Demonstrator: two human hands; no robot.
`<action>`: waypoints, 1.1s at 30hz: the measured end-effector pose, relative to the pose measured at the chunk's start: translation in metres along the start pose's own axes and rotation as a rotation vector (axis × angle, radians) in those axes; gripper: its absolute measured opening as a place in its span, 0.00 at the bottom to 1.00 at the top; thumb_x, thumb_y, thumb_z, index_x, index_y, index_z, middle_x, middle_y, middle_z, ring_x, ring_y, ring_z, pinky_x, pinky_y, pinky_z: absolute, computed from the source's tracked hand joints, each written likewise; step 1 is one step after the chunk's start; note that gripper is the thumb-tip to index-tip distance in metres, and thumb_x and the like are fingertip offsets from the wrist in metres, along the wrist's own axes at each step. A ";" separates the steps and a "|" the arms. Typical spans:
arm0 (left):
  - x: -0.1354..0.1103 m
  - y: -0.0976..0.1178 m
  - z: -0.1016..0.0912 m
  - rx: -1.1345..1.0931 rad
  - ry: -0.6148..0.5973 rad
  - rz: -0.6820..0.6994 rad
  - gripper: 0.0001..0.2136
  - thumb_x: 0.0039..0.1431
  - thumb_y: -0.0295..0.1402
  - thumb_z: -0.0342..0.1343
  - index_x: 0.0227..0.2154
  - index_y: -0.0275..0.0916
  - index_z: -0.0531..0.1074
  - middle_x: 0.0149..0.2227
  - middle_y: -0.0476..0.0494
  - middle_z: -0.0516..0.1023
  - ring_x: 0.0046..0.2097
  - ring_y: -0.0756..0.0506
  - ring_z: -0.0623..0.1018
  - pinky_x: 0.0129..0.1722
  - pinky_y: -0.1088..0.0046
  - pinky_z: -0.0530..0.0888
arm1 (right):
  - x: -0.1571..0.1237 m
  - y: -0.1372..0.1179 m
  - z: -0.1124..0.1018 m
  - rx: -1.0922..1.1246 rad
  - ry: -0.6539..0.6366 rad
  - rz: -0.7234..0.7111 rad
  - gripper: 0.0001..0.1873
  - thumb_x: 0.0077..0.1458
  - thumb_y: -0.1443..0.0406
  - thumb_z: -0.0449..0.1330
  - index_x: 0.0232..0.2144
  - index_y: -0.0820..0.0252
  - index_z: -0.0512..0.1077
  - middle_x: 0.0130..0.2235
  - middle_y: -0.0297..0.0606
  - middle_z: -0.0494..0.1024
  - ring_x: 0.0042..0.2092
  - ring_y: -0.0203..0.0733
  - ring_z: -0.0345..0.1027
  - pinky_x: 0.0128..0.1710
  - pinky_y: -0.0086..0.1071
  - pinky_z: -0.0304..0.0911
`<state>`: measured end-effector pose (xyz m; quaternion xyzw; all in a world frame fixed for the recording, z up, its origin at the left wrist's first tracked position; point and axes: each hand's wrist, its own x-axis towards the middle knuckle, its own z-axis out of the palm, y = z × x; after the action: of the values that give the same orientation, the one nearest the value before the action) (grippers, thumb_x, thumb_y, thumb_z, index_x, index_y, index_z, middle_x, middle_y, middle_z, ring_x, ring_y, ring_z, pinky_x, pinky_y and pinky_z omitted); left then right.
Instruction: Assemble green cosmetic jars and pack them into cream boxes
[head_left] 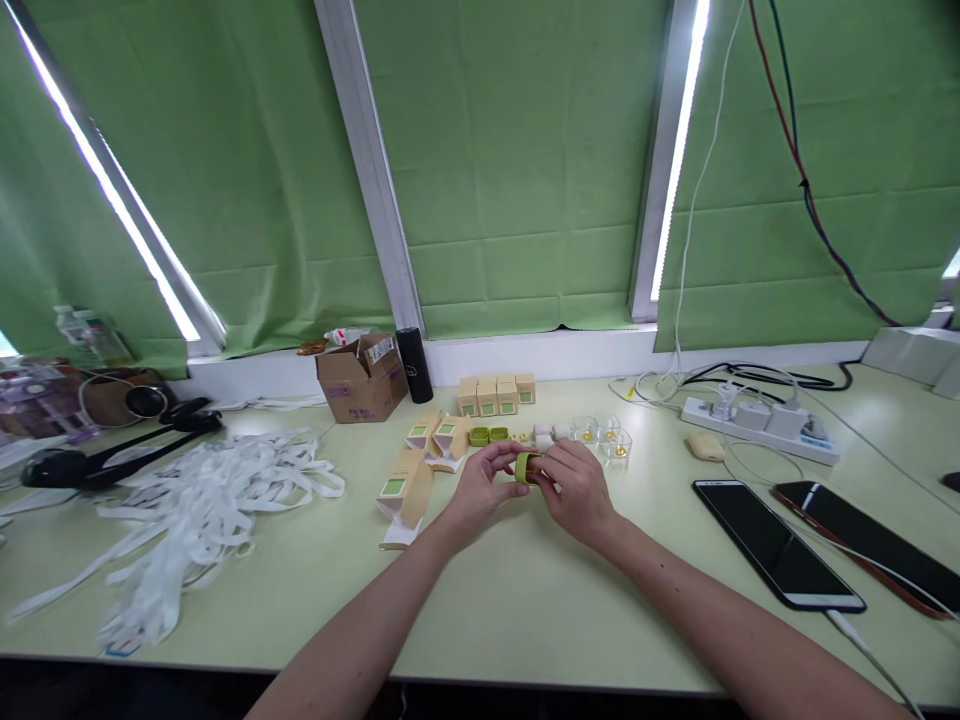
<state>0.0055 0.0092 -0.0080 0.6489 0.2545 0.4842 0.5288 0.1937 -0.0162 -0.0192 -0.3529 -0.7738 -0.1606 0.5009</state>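
Both my hands meet over the middle of the pale green table [525, 600]. My left hand [480, 485] and my right hand [576, 487] pinch the same small green round piece [526, 467] between their fingertips, just above the tabletop. Beyond it lie two more green pieces [488, 435], small white blocks [551, 432] and clear little cups with gold items [604, 434]. Opened tan cartons with green labels [439, 437] lie to the left, one larger open carton [403, 497] nearest my left wrist. A row of closed tan boxes [496, 395] stands further back.
A heap of white straps [202, 500] covers the left side. A cardboard box [361, 378] and black flask [414, 365] stand at the back. Two phones [780, 545] and a power strip [757, 422] with cables lie on the right. Dark tools [112, 445] sit far left.
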 end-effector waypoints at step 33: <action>0.000 0.000 0.000 0.380 0.164 0.161 0.22 0.47 0.31 0.74 0.47 0.46 0.82 0.49 0.38 0.81 0.52 0.37 0.75 0.49 0.62 0.71 | -0.006 0.005 0.001 0.208 -0.114 0.096 0.30 0.60 0.70 0.58 0.64 0.54 0.62 0.57 0.49 0.75 0.59 0.56 0.68 0.56 0.54 0.71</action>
<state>0.0053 0.0093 -0.0079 0.7134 0.3308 0.5195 0.3343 0.1984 -0.0145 -0.0253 -0.3444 -0.7956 -0.0351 0.4971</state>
